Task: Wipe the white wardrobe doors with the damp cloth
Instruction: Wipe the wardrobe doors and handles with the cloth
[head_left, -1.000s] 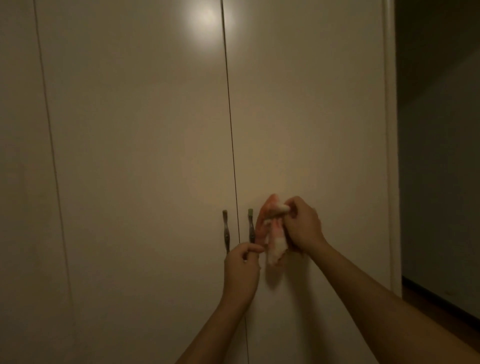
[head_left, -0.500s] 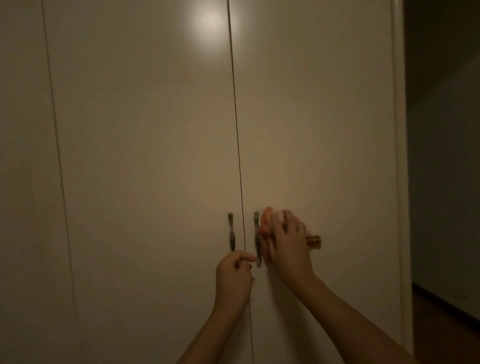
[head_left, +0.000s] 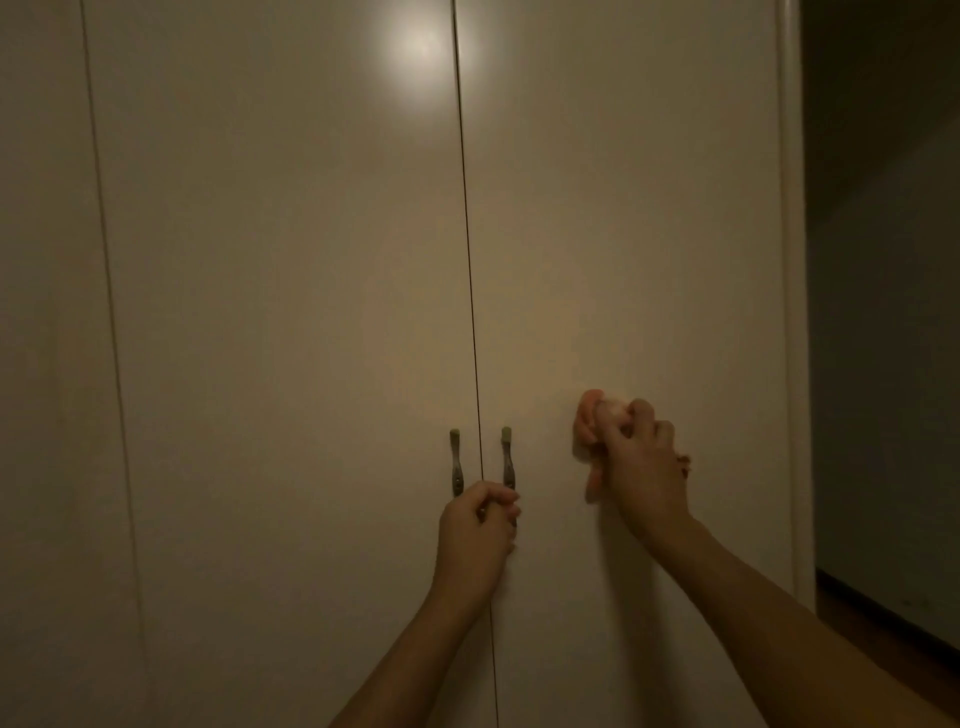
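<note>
Cloth (head_left: 589, 422), gripped in the right hand (head_left: 641, 467), has been moved rightward off the handle (head_left: 507, 457), still pinched by the left hand (head_left: 478, 525).

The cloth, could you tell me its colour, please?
The cloth is pinkish-orange with a pale patch; head view.

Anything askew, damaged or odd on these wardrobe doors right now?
Nothing stands out. Both wardrobe doors sit shut and flush, the two handles upright and level. The right hand presses a bunched pink cloth on the right door; the left hand grips that door's handle.
</note>
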